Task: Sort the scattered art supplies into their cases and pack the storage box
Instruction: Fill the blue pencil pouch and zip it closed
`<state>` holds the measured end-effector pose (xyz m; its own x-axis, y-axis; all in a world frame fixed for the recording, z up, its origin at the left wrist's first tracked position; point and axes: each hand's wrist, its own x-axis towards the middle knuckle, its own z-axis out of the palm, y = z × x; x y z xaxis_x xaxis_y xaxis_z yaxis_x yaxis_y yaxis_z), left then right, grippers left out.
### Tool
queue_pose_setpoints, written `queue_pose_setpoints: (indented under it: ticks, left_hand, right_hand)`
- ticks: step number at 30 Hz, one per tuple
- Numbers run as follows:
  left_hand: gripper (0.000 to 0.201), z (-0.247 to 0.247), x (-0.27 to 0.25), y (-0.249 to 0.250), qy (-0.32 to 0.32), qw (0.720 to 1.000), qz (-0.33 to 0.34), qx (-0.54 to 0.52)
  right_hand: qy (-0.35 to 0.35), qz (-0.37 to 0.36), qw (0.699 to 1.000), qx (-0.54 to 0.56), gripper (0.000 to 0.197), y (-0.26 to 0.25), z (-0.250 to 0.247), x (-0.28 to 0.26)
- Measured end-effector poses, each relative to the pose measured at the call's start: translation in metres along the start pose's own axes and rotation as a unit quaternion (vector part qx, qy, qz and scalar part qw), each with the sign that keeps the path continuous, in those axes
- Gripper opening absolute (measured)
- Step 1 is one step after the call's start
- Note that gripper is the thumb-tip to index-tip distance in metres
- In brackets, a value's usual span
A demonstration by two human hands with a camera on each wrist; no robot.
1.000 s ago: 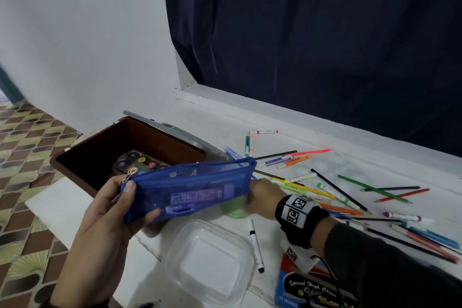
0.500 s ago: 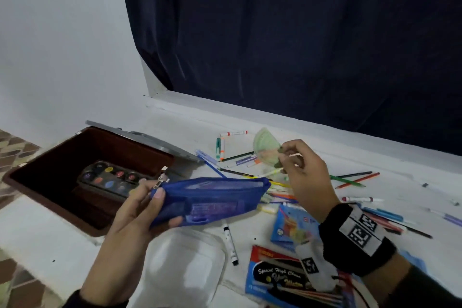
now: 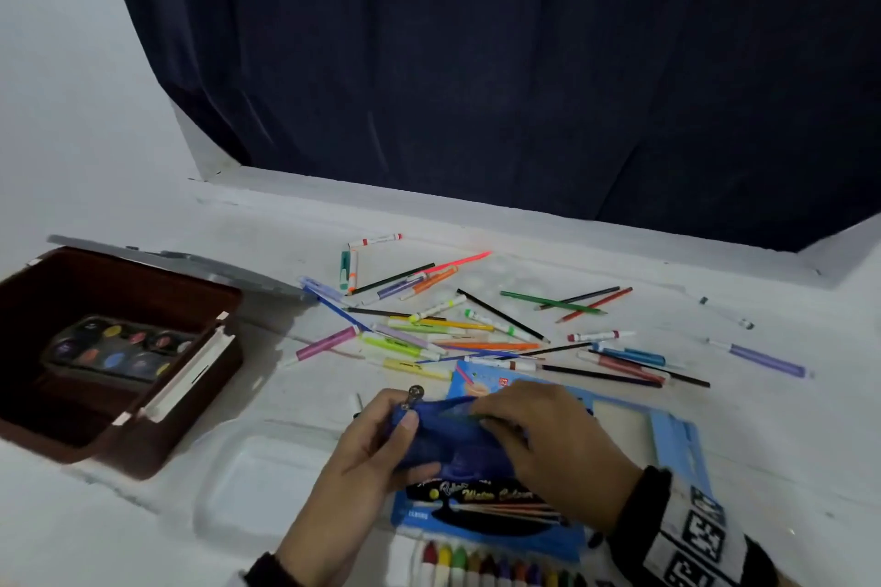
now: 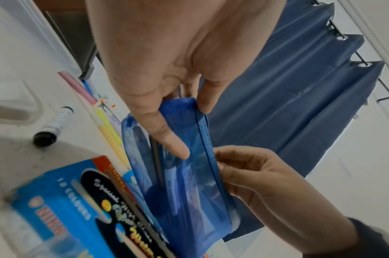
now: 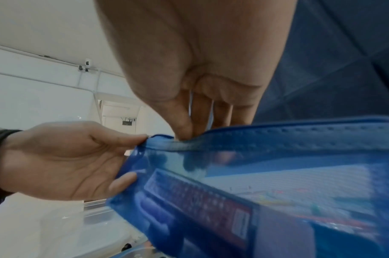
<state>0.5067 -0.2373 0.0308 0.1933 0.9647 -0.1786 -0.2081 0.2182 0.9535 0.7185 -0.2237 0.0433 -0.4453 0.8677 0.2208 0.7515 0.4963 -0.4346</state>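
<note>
A blue mesh pouch (image 3: 453,443) with a zip pull hangs low over the watercolour box (image 3: 486,505). My left hand (image 3: 381,439) grips its left end, thumb on the front face (image 4: 173,139). My right hand (image 3: 524,424) lies over the top, and its thumb and fingers pinch the zipper edge (image 5: 186,129). Through the mesh shows a dark flat item (image 5: 200,195). The brown storage box (image 3: 205,396) stands open at the left, a paint palette (image 3: 119,350) inside. Scattered pens and pencils (image 3: 453,324) lie beyond the hands.
A clear plastic container (image 3: 257,481) sits left of my hands. A row of crayons (image 3: 496,570) lies at the near edge. A light blue case (image 3: 667,434) is under my right wrist. A purple marker (image 3: 763,360) lies far right, and a dark curtain (image 3: 476,62) hangs behind.
My right hand lifted a green protractor, then came down onto the pouch's top edge; the protractor is out of sight. The pouch moved right and down, over the watercolour box.
</note>
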Motion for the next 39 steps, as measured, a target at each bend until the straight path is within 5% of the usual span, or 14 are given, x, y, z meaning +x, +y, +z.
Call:
queue_pose_setpoints:
  ticks: [5, 10, 16, 21, 25, 36, 39]
  left_hand:
    - [0.012, -0.002, 0.0, -0.019, -0.042, 0.997, -0.024, 0.062]
    - [0.025, -0.01, -0.003, -0.021, -0.045, 0.985, -0.013, 0.165]
    - [0.027, -0.018, -0.011, -0.018, -0.01, 0.974, 0.026, 0.226]
    - [0.025, -0.01, -0.012, -0.011, 0.011, 0.973, 0.067, 0.223]
    - [0.017, -0.005, -0.012, -0.006, 0.021, 0.968, 0.091, 0.233]
    - [0.021, 0.003, -0.016, -0.004, -0.028, 0.954, 0.111, 0.278]
    - [0.022, 0.001, -0.015, -0.005, -0.039, 0.956, 0.113, 0.269]
  right_hand:
    - [-0.204, 0.089, 0.974, -0.041, 0.034, 0.005, 0.001, -0.005]
    - [-0.125, 0.058, 0.988, -0.072, 0.025, -0.001, -0.007, -0.003]
    - [-0.138, 0.08, 0.982, -0.104, 0.022, -0.007, -0.014, 0.005]
    - [-0.047, 0.016, 0.997, 0.063, 0.024, -0.028, -0.004, 0.012]
    - [0.009, 0.037, 0.986, 0.164, 0.03, -0.038, -0.003, 0.014]
    - [-0.059, 0.083, 0.975, 0.199, 0.009, -0.027, -0.014, -0.01]
    - [-0.025, 0.085, 0.978, 0.189, 0.005, -0.025, -0.011, -0.017]
